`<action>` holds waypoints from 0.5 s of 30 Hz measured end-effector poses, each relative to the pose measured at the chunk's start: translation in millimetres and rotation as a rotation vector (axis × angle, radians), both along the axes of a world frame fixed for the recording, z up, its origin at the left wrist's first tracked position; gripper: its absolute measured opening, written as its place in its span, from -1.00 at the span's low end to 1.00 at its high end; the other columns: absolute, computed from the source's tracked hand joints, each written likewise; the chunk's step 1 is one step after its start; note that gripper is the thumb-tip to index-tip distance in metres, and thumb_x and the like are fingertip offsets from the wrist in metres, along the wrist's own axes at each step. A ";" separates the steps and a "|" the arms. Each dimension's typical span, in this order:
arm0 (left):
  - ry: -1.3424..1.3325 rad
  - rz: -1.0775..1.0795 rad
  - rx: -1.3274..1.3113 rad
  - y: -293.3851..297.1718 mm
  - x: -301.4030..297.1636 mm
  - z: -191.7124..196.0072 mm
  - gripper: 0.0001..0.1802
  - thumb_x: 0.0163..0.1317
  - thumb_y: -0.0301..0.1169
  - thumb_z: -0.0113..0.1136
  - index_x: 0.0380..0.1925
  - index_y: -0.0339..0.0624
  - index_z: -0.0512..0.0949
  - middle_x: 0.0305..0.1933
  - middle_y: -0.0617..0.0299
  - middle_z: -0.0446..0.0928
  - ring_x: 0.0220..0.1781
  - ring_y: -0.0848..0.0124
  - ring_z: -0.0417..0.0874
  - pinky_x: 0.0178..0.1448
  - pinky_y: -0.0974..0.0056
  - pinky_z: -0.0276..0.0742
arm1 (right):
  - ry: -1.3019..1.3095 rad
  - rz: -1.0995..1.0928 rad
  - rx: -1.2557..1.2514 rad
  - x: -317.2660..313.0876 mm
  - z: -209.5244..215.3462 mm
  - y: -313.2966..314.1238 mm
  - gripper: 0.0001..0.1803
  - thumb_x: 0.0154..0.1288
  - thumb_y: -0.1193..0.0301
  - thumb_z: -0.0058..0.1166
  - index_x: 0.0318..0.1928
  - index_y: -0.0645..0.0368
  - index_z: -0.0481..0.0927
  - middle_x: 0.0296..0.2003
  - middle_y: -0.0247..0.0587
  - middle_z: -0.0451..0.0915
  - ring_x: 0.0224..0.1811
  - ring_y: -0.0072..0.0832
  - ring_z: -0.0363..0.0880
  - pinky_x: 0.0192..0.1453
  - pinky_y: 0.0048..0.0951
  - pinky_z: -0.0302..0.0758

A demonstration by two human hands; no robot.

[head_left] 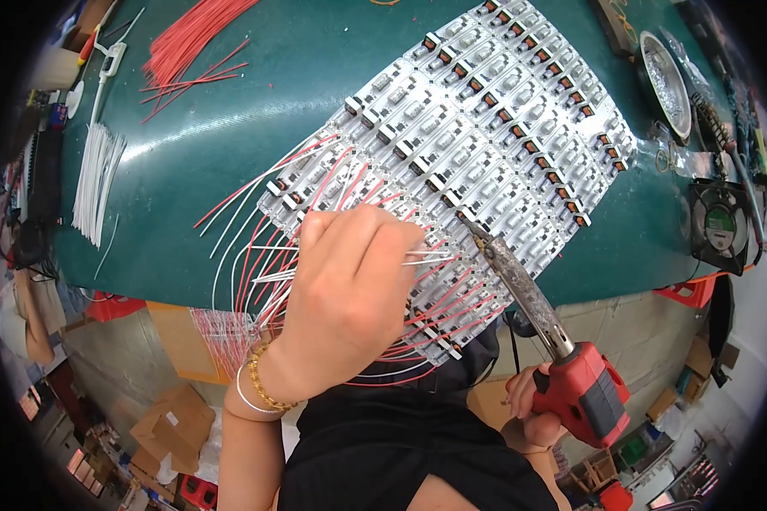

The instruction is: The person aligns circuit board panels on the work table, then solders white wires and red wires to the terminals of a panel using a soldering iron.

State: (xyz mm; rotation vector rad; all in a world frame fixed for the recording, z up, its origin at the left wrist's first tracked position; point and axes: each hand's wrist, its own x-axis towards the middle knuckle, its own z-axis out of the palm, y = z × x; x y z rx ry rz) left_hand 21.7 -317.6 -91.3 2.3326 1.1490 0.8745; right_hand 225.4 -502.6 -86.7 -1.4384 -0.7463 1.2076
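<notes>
A panel of small circuit boards (503, 128) lies slantwise on the green table, its near corner reaching past the table's front edge. Red and white wires are attached along its lower left rows and trail off that side. My left hand (349, 277) is closed in a pinch over those rows, with several loose white wires (273, 277) sticking out on both sides of it. The exact pinch point is hidden behind the fingers. My right hand (533, 409) grips a red and black soldering gun (584, 392). Its dark tip is over the panel, just right of my left fingers; whether it touches is unclear.
A bundle of red wires (192, 47) lies at the far left, and white wires (98, 187) lie nearer the left edge. To the right are a metal bowl (665, 85), a coiled spring holder (712, 119) and a small fan (718, 223). Cardboard boxes (172, 424) stand below.
</notes>
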 end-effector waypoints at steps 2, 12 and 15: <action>-0.017 -0.033 -0.054 1.9 -4.0 7.2 -0.78 -0.05 -0.66 0.23 -0.36 -0.22 0.52 -0.36 0.22 0.44 -0.34 0.29 0.49 -0.17 0.23 0.28 | 0.064 -0.013 0.010 -4.2 0.6 2.0 -0.35 -0.05 -0.17 0.38 -0.65 0.16 0.44 -0.67 -0.36 0.47 -0.61 -0.50 0.49 -0.52 -0.50 0.38; -0.118 0.067 0.038 -10.3 -2.9 14.9 -0.75 -0.14 -0.67 0.31 -0.41 -0.17 0.59 -0.45 0.31 0.48 -0.38 0.32 0.50 -0.19 0.25 0.25 | 0.021 0.040 0.199 1.2 -10.6 -12.2 -0.05 0.10 -0.31 0.11 0.18 0.29 0.30 -0.76 -0.49 0.29 -0.76 -0.59 0.29 -0.57 -0.51 0.30; -0.098 0.074 -0.057 -15.0 9.1 5.1 -0.78 -0.12 -0.59 0.34 -0.42 -0.14 0.57 -0.42 0.31 0.46 -0.37 0.33 0.49 -0.13 0.21 0.21 | 0.036 0.040 0.156 4.6 -9.2 -18.1 -0.28 0.10 -0.22 0.21 -0.20 0.25 0.39 -0.71 -0.42 0.39 -0.71 -0.53 0.38 -0.55 -0.46 0.34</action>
